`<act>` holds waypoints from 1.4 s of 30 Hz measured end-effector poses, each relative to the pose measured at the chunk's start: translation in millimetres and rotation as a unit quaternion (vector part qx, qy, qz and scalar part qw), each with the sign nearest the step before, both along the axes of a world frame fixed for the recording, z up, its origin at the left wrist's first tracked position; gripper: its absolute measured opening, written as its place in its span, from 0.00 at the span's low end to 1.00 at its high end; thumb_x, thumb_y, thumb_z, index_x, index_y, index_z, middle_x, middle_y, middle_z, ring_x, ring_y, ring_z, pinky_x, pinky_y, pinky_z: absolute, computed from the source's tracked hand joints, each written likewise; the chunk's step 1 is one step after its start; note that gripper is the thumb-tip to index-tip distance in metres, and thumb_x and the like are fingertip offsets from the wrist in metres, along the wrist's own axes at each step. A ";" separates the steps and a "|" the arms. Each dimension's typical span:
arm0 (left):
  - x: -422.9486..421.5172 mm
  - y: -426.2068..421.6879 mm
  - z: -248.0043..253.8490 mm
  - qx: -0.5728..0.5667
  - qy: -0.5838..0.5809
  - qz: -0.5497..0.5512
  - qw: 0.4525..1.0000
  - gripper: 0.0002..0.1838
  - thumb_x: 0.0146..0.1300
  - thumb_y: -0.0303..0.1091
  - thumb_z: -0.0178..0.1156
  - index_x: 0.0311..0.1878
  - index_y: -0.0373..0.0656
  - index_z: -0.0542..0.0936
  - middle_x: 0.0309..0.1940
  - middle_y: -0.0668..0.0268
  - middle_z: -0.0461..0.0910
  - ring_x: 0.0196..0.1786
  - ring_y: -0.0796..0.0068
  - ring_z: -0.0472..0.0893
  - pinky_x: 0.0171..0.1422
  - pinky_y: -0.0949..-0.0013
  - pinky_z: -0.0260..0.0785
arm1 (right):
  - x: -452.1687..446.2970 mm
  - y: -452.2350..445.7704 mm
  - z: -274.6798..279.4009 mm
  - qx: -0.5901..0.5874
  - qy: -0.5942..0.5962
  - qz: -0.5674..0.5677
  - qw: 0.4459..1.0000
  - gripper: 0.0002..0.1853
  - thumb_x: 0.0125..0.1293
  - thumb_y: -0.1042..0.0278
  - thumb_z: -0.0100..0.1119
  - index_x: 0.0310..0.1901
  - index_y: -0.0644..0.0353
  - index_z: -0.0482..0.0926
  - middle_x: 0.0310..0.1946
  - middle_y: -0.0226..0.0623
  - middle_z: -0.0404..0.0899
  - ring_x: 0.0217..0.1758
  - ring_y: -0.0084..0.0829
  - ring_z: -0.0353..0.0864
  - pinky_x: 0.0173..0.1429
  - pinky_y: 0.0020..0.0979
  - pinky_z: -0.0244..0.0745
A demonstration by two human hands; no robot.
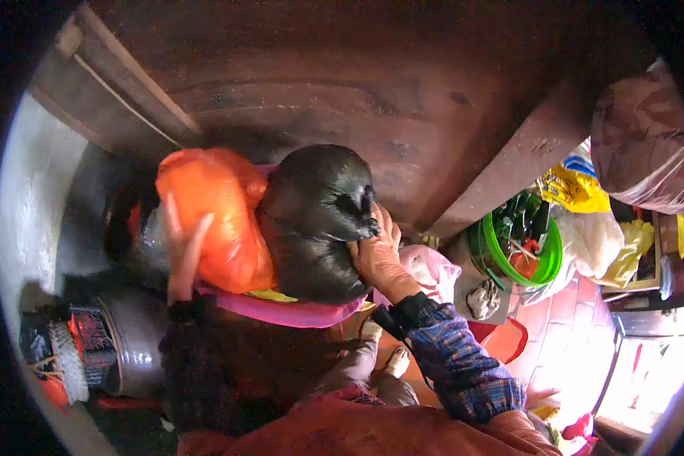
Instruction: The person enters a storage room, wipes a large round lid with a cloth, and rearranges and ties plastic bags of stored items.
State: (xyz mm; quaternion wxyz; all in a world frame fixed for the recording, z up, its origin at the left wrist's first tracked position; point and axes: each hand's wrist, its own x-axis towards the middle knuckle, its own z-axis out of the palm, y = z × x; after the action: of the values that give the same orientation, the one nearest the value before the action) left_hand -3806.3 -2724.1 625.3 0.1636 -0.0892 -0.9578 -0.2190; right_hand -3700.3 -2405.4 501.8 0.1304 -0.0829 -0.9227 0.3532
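Note:
A full orange plastic bag point(216, 216) and a bulging black plastic bag point(315, 197) sit side by side in a pink basin point(289, 313). My left hand point(184, 247) is at the left side of the orange bag, thumb and fingers apart and slightly blurred. At the right side of the black bag, my right hand point(384, 257) grips around its gathered, knotted part, with some fingertips hidden by the plastic. A bit of yellow material point(272, 296) shows under the orange bag, at the basin's rim.
A brown wooden panel point(319, 83) rises behind the basin. To the right stand a green bucket point(558, 262) with bottles in it, a pink plastic bag point(425, 266) and a red plastic container point(507, 340). A large dark pot point(137, 342) is at the lower left.

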 end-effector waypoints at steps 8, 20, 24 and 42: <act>-32.6 2.2 -47.4 -0.137 -0.009 0.039 0.990 0.42 0.62 0.63 0.56 0.69 0.39 0.66 0.59 0.46 0.74 0.59 0.46 0.74 0.62 0.50 0.67 | -1.8 -32.3 -30.0 0.022 0.172 0.035 0.984 0.28 0.55 0.60 0.63 0.56 0.64 0.73 0.59 0.50 0.71 0.67 0.50 0.66 0.72 0.49 0.56; 0.9 -22.2 -84.4 -0.065 -0.115 -0.015 0.991 0.34 0.65 0.61 0.54 0.60 0.39 0.71 0.52 0.51 0.76 0.52 0.52 0.76 0.55 0.53 0.69 | 88.8 37.5 8.4 -0.212 0.233 0.003 0.949 0.36 0.64 0.59 0.62 0.70 0.61 0.59 0.68 0.54 0.59 0.70 0.53 0.60 0.70 0.48 0.60; 35.0 -32.4 -90.5 -0.061 -0.159 0.009 0.985 0.32 0.66 0.60 0.54 0.57 0.39 0.73 0.50 0.53 0.76 0.49 0.54 0.76 0.53 0.55 0.70 | 209.7 77.1 -41.7 -0.231 0.198 -0.076 0.950 0.20 0.56 0.78 0.63 0.52 0.59 0.75 0.47 0.42 0.75 0.53 0.45 0.76 0.58 0.42 0.71; 295.2 293.9 -159.6 -0.118 -0.689 -0.224 0.679 0.14 0.72 0.40 0.54 0.47 0.38 0.76 0.32 0.68 0.79 0.34 0.79 0.77 0.40 0.73 0.71 | 313.2 259.4 -214.1 0.114 -0.125 -0.173 0.970 0.21 0.53 0.57 0.61 0.52 0.38 0.78 0.63 0.35 0.66 0.67 0.43 0.63 0.63 0.50 0.62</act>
State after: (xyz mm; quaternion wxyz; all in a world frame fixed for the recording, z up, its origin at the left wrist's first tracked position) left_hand -3511.1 -2430.2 465.8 -0.6087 -0.1430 -0.7688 -0.1338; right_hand -3387.1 -2146.0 287.7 0.0814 -0.2696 -0.9375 0.2043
